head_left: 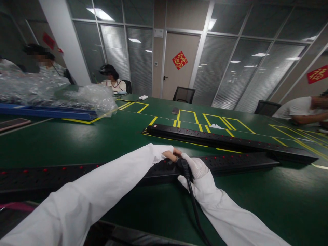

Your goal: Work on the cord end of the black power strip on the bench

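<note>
Gripping a black plug with gloved right hand, pressed at near power strip; left hand closed on the strip just beside. Seating unclear; cable trailing back. Second strip beyond, untouched.

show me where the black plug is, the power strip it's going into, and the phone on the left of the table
black plug (182, 164), head view, on the plug body between both hands.
near power strip (230, 163), head view, on its top face right of the hands.
phone (12, 123), head view, on its screen.
</note>
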`<state>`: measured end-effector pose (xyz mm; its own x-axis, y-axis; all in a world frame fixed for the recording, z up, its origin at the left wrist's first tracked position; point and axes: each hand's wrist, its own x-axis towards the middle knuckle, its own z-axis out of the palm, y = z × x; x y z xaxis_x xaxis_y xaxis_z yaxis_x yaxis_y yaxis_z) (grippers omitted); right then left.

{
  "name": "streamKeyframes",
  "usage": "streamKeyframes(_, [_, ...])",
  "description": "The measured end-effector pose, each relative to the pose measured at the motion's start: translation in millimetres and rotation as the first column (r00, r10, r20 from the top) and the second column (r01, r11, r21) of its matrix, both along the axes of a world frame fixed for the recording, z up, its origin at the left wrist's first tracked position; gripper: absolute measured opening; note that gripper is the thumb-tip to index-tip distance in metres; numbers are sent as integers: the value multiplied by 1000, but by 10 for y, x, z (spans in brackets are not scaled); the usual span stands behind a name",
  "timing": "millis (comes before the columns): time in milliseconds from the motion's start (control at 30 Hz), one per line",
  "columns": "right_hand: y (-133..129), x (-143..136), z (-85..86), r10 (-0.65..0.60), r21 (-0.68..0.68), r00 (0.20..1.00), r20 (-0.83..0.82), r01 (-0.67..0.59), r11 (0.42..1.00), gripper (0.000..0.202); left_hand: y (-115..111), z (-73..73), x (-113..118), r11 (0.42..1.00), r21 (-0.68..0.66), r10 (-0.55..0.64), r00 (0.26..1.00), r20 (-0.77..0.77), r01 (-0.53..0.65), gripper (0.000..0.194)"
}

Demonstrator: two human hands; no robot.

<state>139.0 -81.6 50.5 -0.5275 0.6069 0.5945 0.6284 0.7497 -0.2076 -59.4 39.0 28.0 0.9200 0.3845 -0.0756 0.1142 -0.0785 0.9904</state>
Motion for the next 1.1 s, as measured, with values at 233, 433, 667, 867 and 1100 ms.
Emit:
streamKeyframes(233, [2,-12,-11,-11,15,1000,-5,11,1000,61,-4,11,-14,1000,-2,8,1000,7,-7,26])
streamKeyframes(433, [11,-5,-22,-10,34,1000,4,10,999,62,20,-35,15,1000,-9,23,1000,3,-23,28])
streamKeyframes(667, [6,-24,-25,-20,30,1000,-6,21,999,60,19,-36,22,999,-8,34,999,16,-34,27])
streamKeyframes(867, [18,-40,-46,-35,57,999,-20,36,998,59,32,-40,20,1000,-10,26,1000,5,-26,27])
streamKeyframes(1100, [10,-35,-32,-43,62,999,-29,45,997,55,2,7,-7,1000,-3,15,1000,4,-15,27])
